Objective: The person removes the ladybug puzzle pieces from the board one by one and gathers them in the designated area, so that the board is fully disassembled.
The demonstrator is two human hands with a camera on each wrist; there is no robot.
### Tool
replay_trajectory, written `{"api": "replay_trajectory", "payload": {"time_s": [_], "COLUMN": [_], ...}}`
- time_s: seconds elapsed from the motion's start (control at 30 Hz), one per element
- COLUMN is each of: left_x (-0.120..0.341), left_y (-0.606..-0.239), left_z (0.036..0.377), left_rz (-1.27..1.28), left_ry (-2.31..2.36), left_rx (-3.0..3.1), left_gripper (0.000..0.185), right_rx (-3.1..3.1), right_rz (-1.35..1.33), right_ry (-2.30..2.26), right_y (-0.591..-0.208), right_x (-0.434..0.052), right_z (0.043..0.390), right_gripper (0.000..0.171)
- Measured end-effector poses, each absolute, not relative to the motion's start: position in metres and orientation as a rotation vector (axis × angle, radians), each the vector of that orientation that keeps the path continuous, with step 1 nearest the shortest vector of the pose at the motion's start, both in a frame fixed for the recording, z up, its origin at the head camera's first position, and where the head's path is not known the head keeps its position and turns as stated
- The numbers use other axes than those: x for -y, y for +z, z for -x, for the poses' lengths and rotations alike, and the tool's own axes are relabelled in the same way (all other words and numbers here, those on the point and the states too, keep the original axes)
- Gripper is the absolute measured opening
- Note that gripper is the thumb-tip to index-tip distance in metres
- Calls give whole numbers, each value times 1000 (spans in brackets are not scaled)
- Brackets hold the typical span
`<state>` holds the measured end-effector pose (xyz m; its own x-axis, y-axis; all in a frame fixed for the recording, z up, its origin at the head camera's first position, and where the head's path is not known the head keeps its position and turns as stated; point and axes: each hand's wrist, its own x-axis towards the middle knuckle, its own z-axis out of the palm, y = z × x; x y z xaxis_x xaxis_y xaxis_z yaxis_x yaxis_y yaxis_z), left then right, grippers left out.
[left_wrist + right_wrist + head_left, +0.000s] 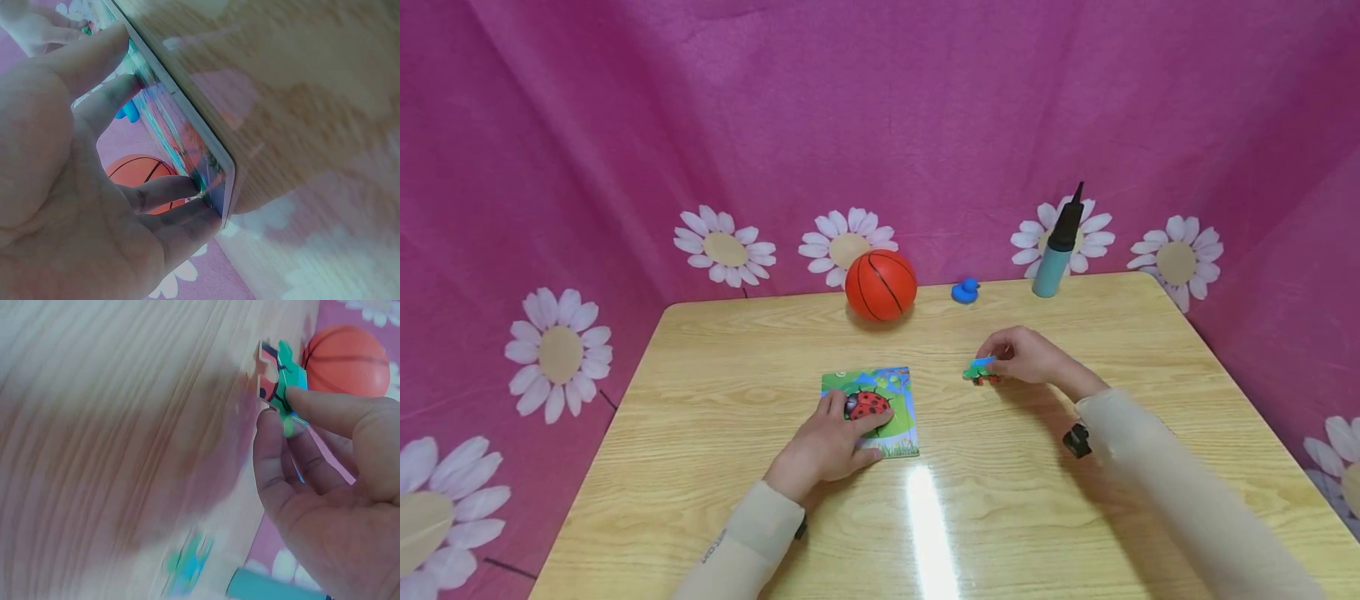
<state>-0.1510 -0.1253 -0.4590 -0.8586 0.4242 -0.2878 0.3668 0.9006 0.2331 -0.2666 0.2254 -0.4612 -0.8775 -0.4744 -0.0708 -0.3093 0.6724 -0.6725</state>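
Observation:
A square jigsaw board (904,442) with a red ladybug on green and blue lies on the table. My left hand (827,437) rests on it, fingers spread across the ladybug picture and thumb near the lower edge. The left wrist view shows the fingertips touching the surface of the board (178,125). To the right of the board, my right hand (1026,357) pinches a jigsaw piece (979,368) between thumb and fingers. This piece (284,384) is green and blue, with a red and black notched side, and it is tilted up off the tabletop.
An orange basketball (881,285), a blue rubber duck (966,291) and a teal hand pump (1051,271) with a black nozzle stand along the table's back edge. In the right wrist view a blurred green and blue patch (187,565) shows near the pump. A pink flowered curtain (880,125) surrounds the table.

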Motion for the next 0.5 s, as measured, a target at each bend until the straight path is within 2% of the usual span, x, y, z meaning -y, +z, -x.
{"api": "replay_trajectory", "payload": {"time_s": [0.23, 0.5], "left_x": [126, 126], "left_y": [-459, -459], "left_z": [151, 151], "left_rz": [-584, -589], "left_ry": [240, 244], "left_rx": [-2731, -2731], "left_gripper": [60, 60], "right_rx": [-2753, -2767], "right_rz": [559, 472], "right_ry": [-833, -737], "right_y": [-456, -455], "right_x": [-250, -253], "right_z": [270, 276], "right_gripper": [13, 11]}}
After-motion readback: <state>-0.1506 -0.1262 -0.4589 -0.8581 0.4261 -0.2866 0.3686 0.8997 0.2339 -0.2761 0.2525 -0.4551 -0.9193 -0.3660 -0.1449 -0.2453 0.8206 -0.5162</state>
